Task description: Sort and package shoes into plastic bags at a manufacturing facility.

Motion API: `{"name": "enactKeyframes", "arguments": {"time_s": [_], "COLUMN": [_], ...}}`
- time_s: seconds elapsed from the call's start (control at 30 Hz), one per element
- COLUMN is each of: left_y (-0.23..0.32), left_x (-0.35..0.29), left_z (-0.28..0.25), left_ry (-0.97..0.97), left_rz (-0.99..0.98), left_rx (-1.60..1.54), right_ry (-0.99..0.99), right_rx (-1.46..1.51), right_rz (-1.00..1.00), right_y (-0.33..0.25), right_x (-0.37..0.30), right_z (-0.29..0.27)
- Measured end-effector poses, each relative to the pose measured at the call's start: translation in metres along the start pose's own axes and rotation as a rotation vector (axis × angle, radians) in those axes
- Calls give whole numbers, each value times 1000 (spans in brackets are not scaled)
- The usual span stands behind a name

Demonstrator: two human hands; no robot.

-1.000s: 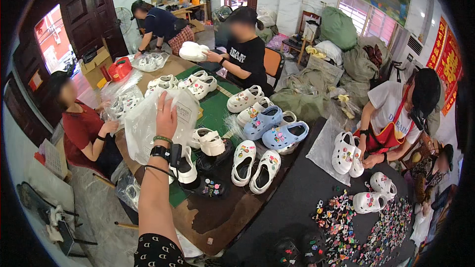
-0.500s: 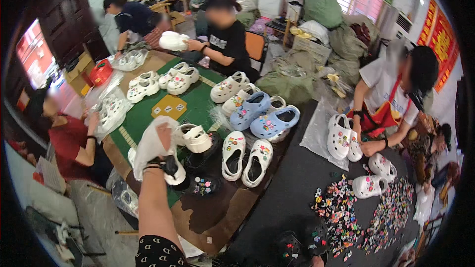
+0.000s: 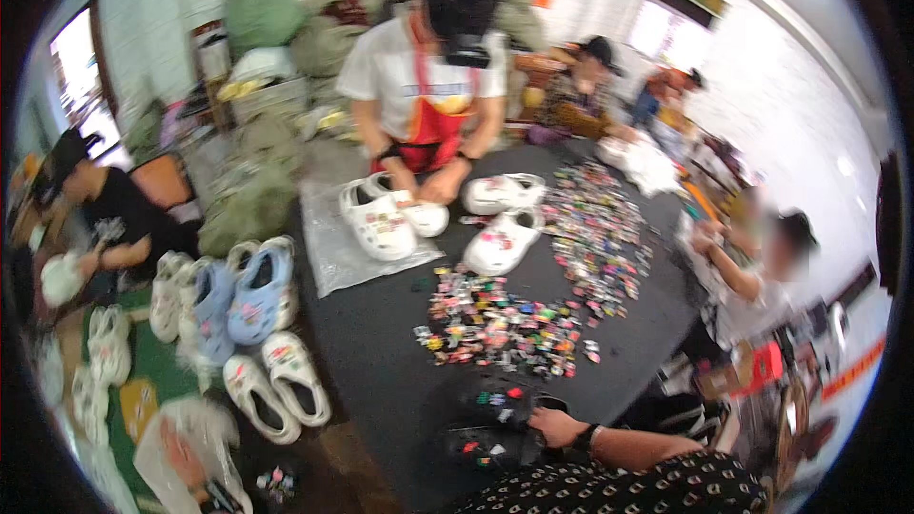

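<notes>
The person's right hand (image 3: pixel 557 426) rested at the near edge of the dark table (image 3: pixel 381 362), its fingers curled down onto a pair of black clogs (image 3: pixel 500 419) dotted with small coloured charms; the picture was too blurred to tell whether they gripped the shoe or merely lay on it. A dark band sat on that wrist, and the sleeve behind it was black with a pale pattern. The left hand (image 3: pixel 186 452) was low at the left, mostly behind a crumpled clear plastic bag (image 3: pixel 181 438) which it seemed to clutch, though how the fingers lay could not be made out. Just beyond the black clogs a spread of small colourful charms (image 3: pixel 505 324) covered the middle of the table and ran on toward the far right. Across the table a person in a white shirt and red apron bent over a pair of white clogs (image 3: pixel 390 219) on a clear sheet, both hands on them, with two more white clogs (image 3: pixel 500 219) just beside. To the left lay light blue clogs (image 3: pixel 238 295) and, nearer, another white pair (image 3: pixel 276 395).
</notes>
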State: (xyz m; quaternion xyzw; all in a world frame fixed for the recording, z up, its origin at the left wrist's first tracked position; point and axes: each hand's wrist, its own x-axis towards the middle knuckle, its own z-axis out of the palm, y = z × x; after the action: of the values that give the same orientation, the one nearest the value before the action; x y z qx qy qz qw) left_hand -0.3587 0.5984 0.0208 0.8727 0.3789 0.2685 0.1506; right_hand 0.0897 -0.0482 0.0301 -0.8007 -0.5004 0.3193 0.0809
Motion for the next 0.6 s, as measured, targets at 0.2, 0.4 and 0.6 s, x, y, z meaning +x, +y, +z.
{"name": "enactKeyframes", "arguments": {"time_s": [0.2, 0.4, 0.6], "left_y": [8, 76, 116], "left_x": [63, 127, 134], "left_z": [138, 199, 215], "left_ry": [-87, -160, -202], "left_rz": [137, 237, 232], "left_rx": [-264, -266, -199], "right_ry": [29, 174, 230], "right_rx": [-14, 43, 51], "right_rz": [5, 11, -20], "right_y": [-10, -12, -14], "right_x": [5, -1, -2], "right_z": [-3, 2, 0]}}
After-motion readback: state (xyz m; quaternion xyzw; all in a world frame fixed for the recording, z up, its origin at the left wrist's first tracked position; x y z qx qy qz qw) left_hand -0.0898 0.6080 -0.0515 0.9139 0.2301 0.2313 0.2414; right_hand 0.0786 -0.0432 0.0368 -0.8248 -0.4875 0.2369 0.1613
